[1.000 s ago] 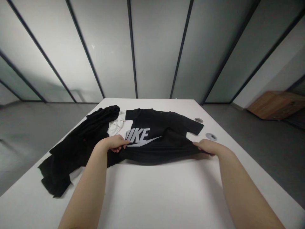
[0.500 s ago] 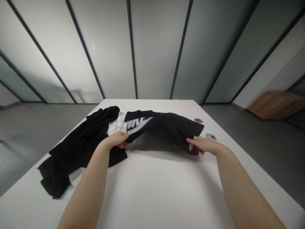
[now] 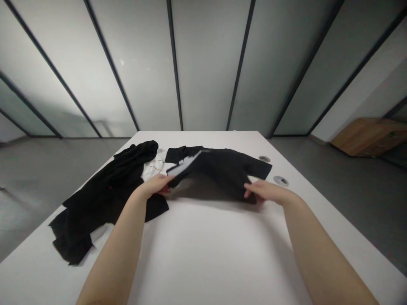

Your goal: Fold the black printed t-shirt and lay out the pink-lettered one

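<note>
A wall of frosted glass panels in dark frames and a grey floor lie behind a long white tabletop (image 3: 203,250). Both hands are clenched on one black short-sleeved cotton T-shirt (image 3: 222,169). The left hand (image 3: 155,186) pinches its near edge at the left corner. The right hand (image 3: 265,190) pinches the same edge at the right corner.

The shirt lies across the tabletop just beyond the fingers. Its far part is flat, and its near edge is held up off the surface between the two hands. The raised cloth leans toward the collar and casts a shadow under itself, and only a sliver of the white printed logo (image 3: 184,166) shows at the lifted left corner.

As it lies, I judge the fold to be about half made. The lower part is carried over the chest but not laid down. Both sleeves are spread out beyond the fingers, not turned in.

Counted:
- One T-shirt in the hands.
- One crumpled black garment (image 3: 104,195) left of the left fingers; its edge is touching or just under that wrist.
- One small white cloth (image 3: 151,169) beyond the left fingers, between the black garment and the T-shirt.
- Two round grey discs set in the tabletop, one (image 3: 281,181) just beyond the right fingers and one (image 3: 264,159) farther off.
- One wooden cabinet (image 3: 365,137) on the floor, well apart to the right.
</note>
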`<state>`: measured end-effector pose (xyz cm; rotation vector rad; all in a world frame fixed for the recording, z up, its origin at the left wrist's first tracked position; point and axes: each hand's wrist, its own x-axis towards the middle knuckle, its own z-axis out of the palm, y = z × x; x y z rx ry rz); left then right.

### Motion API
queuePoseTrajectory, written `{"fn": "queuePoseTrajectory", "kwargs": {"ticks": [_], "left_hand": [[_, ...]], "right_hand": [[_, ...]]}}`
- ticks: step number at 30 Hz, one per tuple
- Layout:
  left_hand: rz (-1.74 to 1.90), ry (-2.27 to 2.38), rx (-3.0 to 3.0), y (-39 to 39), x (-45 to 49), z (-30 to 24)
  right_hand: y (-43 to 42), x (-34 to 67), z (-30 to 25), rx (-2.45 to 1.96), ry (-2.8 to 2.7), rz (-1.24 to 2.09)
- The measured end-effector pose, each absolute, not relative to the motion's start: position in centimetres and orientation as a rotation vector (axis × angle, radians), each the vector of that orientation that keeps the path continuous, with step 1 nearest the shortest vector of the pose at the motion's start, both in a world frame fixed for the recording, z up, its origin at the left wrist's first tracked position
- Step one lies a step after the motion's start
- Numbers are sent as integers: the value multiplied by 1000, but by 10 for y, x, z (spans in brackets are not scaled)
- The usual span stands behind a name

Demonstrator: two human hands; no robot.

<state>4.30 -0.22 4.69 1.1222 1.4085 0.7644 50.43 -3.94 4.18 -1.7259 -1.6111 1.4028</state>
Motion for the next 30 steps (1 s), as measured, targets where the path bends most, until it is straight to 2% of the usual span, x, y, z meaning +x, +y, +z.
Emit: {"fn": "queuePoseTrajectory", "kwargs": {"ticks": [2, 3, 6, 8, 10, 12, 15, 17, 19, 23, 25, 27, 30], "left_hand": [[467, 1477, 1256, -5, 41, 41], [508, 1458, 1300, -5, 41, 41], [1173, 1237, 1250, -1, 45, 52], [1600, 1055, 1088, 5, 48, 60], [1752, 1003, 981, 8, 50, 61], [1520, 1142, 1076, 8, 50, 54], [881, 1396, 1321, 2, 47, 38], [699, 1478, 1436, -1, 46, 34], [824, 1431, 1467, -2, 47, 39], [1534, 984, 1108, 5, 54, 61], [1716, 884, 958, 8, 56, 65], [1623, 997, 994, 9, 55, 60], [972, 1374, 1326, 5, 48, 43]], "right_hand": [[-41, 507, 37, -1937, -1789, 1358], [-40, 509, 38, -1895, -1773, 1239], [-31, 512, 48, -1332, -1337, 832], [-25, 512, 55, -978, -1005, 676], [-23, 511, 58, -847, -860, 626], [-27, 510, 56, -985, -953, 726], [-39, 510, 46, -1511, -1476, 1218], [-45, 512, 42, -1709, -1750, 1484], [-46, 514, 42, -1620, -1712, 1414], [-34, 518, 48, -1041, -1087, 857], [-30, 518, 48, -872, -929, 795], [-31, 515, 44, -969, -999, 910], [-40, 510, 32, -1525, -1401, 1290]]}}
